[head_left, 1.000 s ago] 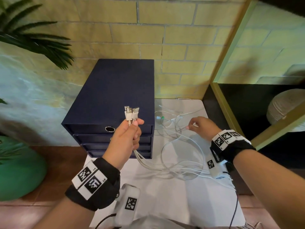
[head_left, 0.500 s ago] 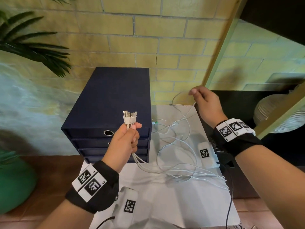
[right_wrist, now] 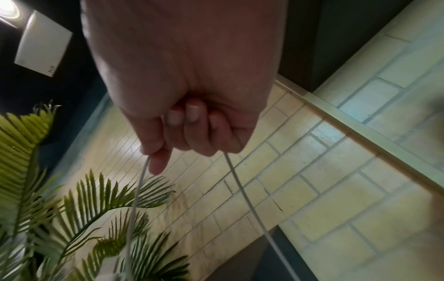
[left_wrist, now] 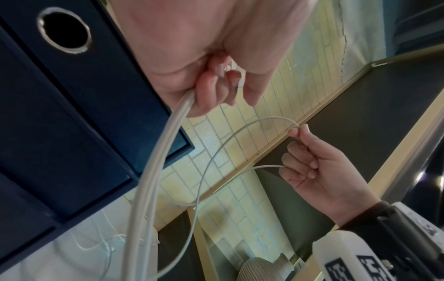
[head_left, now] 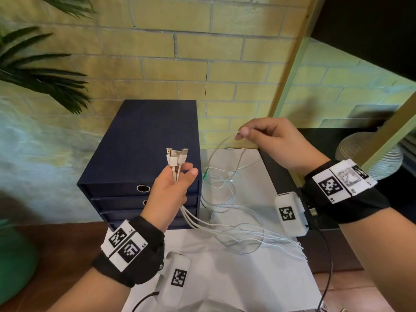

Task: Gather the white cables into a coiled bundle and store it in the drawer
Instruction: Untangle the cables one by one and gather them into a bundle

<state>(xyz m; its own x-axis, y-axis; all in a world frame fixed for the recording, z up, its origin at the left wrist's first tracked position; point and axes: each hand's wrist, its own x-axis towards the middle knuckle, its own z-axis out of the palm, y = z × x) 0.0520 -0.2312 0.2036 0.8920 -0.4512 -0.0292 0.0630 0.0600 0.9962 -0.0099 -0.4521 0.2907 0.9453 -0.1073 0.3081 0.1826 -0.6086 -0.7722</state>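
Note:
My left hand (head_left: 174, 186) grips several white cables (head_left: 236, 230) just below their USB plugs (head_left: 176, 156), which stick up above the fist. From the fist (left_wrist: 216, 85) the strands hang down and trail in loose loops over the white table (head_left: 225, 278). My right hand (head_left: 265, 136) is raised at the right and pinches one thin white cable (left_wrist: 228, 144) in a lifted loop; its curled fingers (right_wrist: 182, 131) hold that strand. A dark blue drawer unit (head_left: 144, 140) with closed drawers and round finger holes (head_left: 143, 188) stands behind my left hand.
A yellow brick wall (head_left: 202, 52) rises behind the table. Palm fronds (head_left: 40, 75) and a green pot (head_left: 13, 262) stand at the left. A wood-framed dark shelf (head_left: 337, 154) with a ribbed pale vase (head_left: 369, 154) is at the right.
My right hand rose from the table with one cable pinched, lifting it into a loop, then drifted slightly left. The left hand kept its grip on the plug ends.

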